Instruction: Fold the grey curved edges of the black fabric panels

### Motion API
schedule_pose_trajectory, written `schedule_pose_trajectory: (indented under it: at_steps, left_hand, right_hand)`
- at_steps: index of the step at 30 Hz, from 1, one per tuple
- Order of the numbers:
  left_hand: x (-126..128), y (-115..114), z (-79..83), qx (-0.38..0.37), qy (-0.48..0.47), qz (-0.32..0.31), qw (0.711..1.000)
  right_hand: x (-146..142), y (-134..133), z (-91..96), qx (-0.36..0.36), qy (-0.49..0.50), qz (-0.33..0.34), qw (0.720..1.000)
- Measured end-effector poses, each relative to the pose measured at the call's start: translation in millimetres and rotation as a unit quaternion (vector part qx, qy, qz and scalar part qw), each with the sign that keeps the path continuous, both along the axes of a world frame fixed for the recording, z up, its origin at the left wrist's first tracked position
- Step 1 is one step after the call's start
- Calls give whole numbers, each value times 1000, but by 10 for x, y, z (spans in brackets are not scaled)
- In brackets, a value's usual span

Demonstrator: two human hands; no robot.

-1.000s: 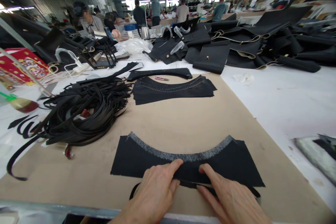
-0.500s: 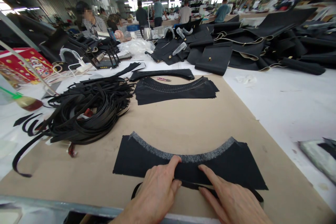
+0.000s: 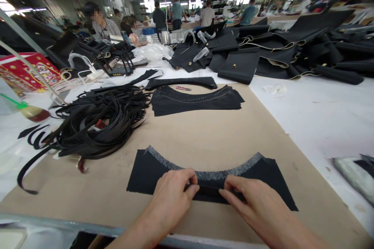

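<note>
A curved black fabric piece (image 3: 263, 175) with a grey fuzzy upper edge lies flat on the tan board (image 3: 210, 136) near me. My left hand (image 3: 172, 196) and my right hand (image 3: 254, 202) rest on its middle. Both pinch a narrow black strip (image 3: 209, 190) between thumb and fingers and hold it against the piece just below the grey edge. The strip's ends are hidden under my hands.
A tangle of black straps (image 3: 96, 120) lies left. A stack of curved black pieces (image 3: 195, 99) sits further back, with a small pink tool (image 3: 183, 88) behind it. Black bag panels (image 3: 263, 54) pile up at the rear right. Other people work at distant tables.
Both hands slid forward from the piece's lower edge to just under its grey edge. The flat fingers closed into pinches, carrying the black strip up with them.
</note>
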State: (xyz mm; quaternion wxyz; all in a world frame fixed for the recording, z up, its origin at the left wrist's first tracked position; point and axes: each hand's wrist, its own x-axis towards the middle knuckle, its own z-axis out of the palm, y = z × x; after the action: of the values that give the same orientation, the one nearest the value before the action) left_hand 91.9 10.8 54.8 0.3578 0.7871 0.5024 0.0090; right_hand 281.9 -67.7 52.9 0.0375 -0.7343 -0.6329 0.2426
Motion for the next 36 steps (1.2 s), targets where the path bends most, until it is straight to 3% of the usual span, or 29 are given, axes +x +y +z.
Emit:
schedule_pose_trajectory:
  at_steps: [3, 8, 36]
  left_hand:
    - [62, 109, 25, 12, 8, 0, 1000]
    - [126, 162, -24, 13, 22, 6, 1000]
    - [118, 203, -115, 30, 25, 25, 999]
  right_hand:
    - [-30, 188, 85, -13, -46, 3, 999]
    - [-58, 315, 59, -24, -98, 13, 995]
    - [-144, 342, -47, -24, -103, 26, 994]
